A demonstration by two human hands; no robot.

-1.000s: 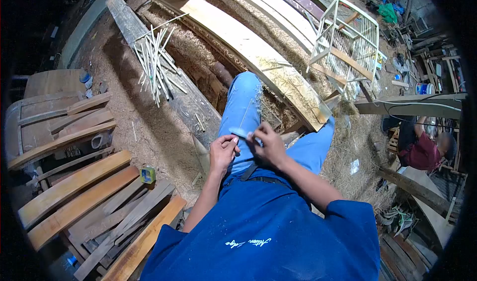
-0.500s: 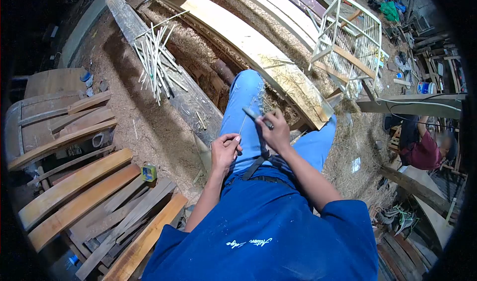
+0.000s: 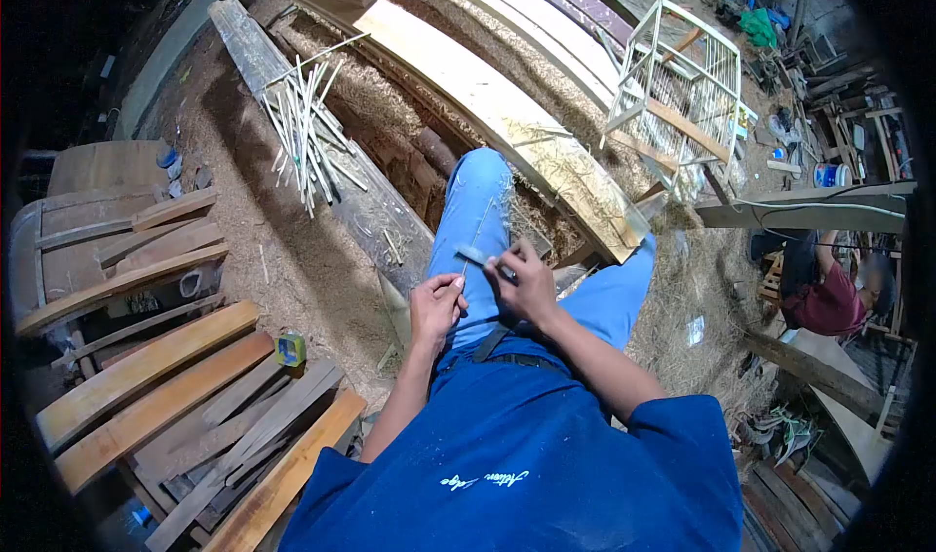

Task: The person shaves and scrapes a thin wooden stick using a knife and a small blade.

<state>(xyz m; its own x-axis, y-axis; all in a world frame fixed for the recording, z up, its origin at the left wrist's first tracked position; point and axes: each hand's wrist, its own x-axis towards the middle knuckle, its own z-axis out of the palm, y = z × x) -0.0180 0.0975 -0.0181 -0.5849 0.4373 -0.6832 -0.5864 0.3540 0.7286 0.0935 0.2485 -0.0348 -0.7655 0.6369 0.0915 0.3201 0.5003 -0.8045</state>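
My left hand (image 3: 436, 308) is closed, pinching the lower end of a thin stick (image 3: 481, 220) that slants up over the thigh of my blue trousers. My right hand (image 3: 524, 281) wraps round what looks like a knife (image 3: 470, 254). Its broad grey blade points left and lies against the stick, just above my left fingertips. The blade is slightly blurred, and most of the handle is hidden in my fist. Ahead to the left, a bundle of thin pale sticks (image 3: 304, 142) is piled on a weathered plank (image 3: 375, 225).
A pale birdcage-like frame (image 3: 673, 94) stands ahead right beside a long wooden beam (image 3: 487, 94) strewn with shavings. To my left are stacked curved boards (image 3: 146, 372) and a yellow tape measure (image 3: 290, 349). Another person (image 3: 829, 294) sits at the far right.
My right hand has drawn the blade down along the stick toward me and closer to my left hand. My left hand has shifted slightly, still pinching the stick.
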